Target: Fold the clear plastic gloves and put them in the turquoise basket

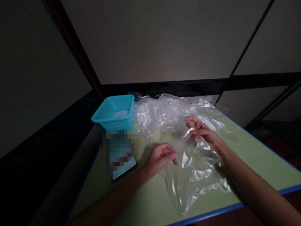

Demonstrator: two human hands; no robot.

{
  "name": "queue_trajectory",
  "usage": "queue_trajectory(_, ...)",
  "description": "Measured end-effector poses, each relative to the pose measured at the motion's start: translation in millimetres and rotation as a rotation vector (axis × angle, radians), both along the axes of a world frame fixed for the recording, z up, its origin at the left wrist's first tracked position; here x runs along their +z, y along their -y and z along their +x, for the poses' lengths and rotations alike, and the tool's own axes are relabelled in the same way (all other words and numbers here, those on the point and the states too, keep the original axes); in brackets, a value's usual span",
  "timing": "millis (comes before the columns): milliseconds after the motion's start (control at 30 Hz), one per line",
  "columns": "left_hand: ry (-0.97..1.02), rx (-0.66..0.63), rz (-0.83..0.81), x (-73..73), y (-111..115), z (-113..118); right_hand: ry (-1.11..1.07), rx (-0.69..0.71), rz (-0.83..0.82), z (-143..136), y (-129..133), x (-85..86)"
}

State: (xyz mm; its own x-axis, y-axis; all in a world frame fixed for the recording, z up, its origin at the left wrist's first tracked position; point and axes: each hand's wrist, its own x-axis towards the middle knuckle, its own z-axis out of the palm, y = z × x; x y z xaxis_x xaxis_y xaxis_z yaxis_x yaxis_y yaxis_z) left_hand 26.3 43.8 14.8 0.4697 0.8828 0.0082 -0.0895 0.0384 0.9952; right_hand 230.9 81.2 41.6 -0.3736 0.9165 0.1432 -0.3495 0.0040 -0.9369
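"On the blue-edged, pale green table (254, 150), how's the clear, crinkled plastic film (199, 185)?"

"My right grip (207, 133) pinches it; whether my left grip (161, 156) does, I can't tell. Light tension spares it."

The light is dim, and the left side sinks into near-black. The wall (160, 40) is dull grey, darkening toward the corners. White glints streak the plastic (166, 110). Soft shadow lies under the right arm (244, 175). Coarse pixel blocks hide a patch beside the tub (113, 110). Fine detail looks soft.
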Motion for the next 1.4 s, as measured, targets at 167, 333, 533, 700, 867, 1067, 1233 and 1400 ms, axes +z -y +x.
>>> queue_trajectory(167,-0.159,0.232,0.139,-9.3,-1.5,0.7,0.506,-0.111,0.26,12.9,-1.2,7.1)
queue_trajectory(333,-0.399,0.392,0.31,-20.8,-0.7,-2.1,0.92,-0.115,0.444,32.8,-1.8,6.8)
queue_trajectory(533,-0.692,0.439,0.694,-10.5,10.5,-6.7,1.276,-0.285,0.639,53.5,-9.3,1.0)
queue_trajectory(700,-0.871,0.352,1.203,-5.4,25.4,-2.4,1.284,-0.47,0.875,40.2,-6.8,5.6)
queue_trajectory(867,-0.901,0.111,1.408,-4.7,39.6,1.6,1.365,-0.254,0.98,17.4,0.0,3.8)
queue_trajectory(1067,-0.976,-0.053,1.29,-4.0,49.2,4.7,1.449,-0.091,1.002,2.9,2.3,-5.0)
queue_trajectory(1233,-0.808,0.035,1.163,-3.8,52.2,8.2,1.447,-0.145,0.978,5.1,2.6,-2.7)
queue_trajectory(1400,-0.833,0.0,1.074,-3.2,51.7,6.9,1.434,-0.235,0.921,10.6,2.3,-0.6)
